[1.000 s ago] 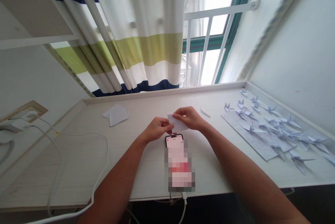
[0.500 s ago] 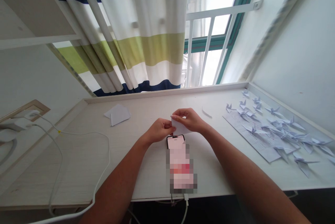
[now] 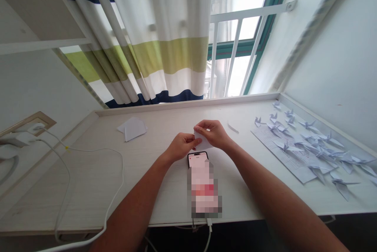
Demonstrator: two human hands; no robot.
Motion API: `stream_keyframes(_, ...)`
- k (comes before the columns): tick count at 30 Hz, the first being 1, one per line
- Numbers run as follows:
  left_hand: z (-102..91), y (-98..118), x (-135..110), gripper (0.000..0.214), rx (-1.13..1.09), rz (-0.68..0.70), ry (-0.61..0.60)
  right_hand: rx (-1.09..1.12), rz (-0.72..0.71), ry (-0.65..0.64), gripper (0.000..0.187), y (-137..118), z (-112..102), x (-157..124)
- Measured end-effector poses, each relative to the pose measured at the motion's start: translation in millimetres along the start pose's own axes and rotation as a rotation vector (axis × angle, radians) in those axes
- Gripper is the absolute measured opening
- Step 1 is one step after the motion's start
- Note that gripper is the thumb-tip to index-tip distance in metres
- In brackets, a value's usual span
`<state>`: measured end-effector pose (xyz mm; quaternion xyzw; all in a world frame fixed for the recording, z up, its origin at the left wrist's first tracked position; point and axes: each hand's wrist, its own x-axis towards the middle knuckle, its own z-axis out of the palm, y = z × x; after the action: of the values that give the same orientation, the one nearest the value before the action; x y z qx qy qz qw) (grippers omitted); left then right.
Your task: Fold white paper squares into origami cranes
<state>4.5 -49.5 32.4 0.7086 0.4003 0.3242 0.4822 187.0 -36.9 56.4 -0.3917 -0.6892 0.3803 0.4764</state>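
A small folded white paper (image 3: 202,142) is held just above the pale wooden desk (image 3: 88,173), at its middle. My left hand (image 3: 182,146) pinches the paper's left edge. The fingers of my right hand (image 3: 212,132) are closed over its top and right side. A phone (image 3: 204,183) lies flat on the desk right below both hands, plugged in at its near end.
Several folded white paper cranes (image 3: 312,146) lie on a printed sheet (image 3: 282,153) along the right wall. Loose white sheets (image 3: 132,128) rest at the back left. A white charging cable (image 3: 88,157) loops over the left side. A striped curtain (image 3: 153,47) hangs behind.
Both hands have drawn a little closer together and covered more of the paper, which now shows smaller between the fingers. The view has drifted slightly.
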Motion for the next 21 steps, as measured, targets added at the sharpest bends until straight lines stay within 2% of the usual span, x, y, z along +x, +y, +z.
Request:
stream_keyframes(2, 0.1, -1, 0, 0.038, 0.01, 0.006, 0.015, 0.022, 0.011, 0.003, 0.023, 1, 1, 0)
stream_keyframes(8, 0.4, -4, -2, 0.038, 0.028, -0.059, -0.056, 0.15, 0.046, 0.018, 0.034, 2, -5, 2)
stream_keyframes(13, 0.4, -3, -2, 0.038, -0.039, -0.053, -0.058, 0.026, 0.032, -0.057, 0.037, -1, -9, 0)
stream_keyframes(18, -1.3, -1, -2, 0.038, -0.066, -0.049, -0.072, -0.064, 0.0, -0.026, 0.033, -2, -7, -1)
stream_keyframes(21, -4.0, -1, -1, 0.038, -0.062, -0.041, -0.037, -0.065, 0.032, -0.099, 0.037, -1, -10, 0)
